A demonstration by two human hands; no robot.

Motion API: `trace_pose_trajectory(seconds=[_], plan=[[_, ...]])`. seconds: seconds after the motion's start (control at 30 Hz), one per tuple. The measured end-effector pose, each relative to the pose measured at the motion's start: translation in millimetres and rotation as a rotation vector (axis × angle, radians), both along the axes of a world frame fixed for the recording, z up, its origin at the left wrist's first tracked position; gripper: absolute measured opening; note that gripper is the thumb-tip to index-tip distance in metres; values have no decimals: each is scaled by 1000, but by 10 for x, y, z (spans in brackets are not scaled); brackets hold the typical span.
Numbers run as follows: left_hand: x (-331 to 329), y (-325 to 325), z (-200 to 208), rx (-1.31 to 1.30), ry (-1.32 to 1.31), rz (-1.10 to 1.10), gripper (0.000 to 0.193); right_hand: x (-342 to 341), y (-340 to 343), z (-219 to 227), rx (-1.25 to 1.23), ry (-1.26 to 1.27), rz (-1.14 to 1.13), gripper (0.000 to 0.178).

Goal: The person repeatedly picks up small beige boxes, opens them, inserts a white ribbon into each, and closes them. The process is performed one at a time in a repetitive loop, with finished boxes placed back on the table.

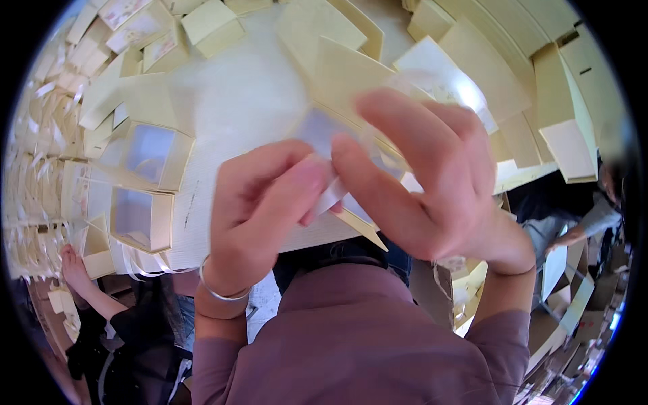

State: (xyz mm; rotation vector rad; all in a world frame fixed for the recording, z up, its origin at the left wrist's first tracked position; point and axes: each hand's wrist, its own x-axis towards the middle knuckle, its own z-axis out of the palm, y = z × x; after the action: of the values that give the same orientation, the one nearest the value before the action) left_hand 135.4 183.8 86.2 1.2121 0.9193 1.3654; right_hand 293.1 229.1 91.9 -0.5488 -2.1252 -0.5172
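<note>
Pale tabletop (236, 94), cream boxes (213, 28) around, white strip (329, 196) in left hand (260, 199).

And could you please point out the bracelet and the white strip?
Bracelet (217, 294): head view, lower curve of its band.
White strip (330, 196): head view, middle of its visible part.

Wearer's hands (260, 196) (432, 182): two; bracelet (210, 291): one; held strip (330, 196): one; left-side blue-panelled boxes (150, 152) (133, 212): two.
</note>
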Motion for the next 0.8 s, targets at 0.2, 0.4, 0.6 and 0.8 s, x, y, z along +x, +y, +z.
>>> trace_pose_trajectory(seconds=[0.2,0.4,0.6,0.8], plan=[[-334,-205,-275,140,248,21,23,358,102,-309,-713,-351,336,11],[-353,-448,-891,-187,662,-202,11,473,230,-751,-907,-664,293,5],[-190,-414,-1099,38,832,-189,15,405,318,-864,-1025,-629,364,9],[-191,-389,-1190,75,933,-351,37,406,391,-789,-1278,-649,358,5]])
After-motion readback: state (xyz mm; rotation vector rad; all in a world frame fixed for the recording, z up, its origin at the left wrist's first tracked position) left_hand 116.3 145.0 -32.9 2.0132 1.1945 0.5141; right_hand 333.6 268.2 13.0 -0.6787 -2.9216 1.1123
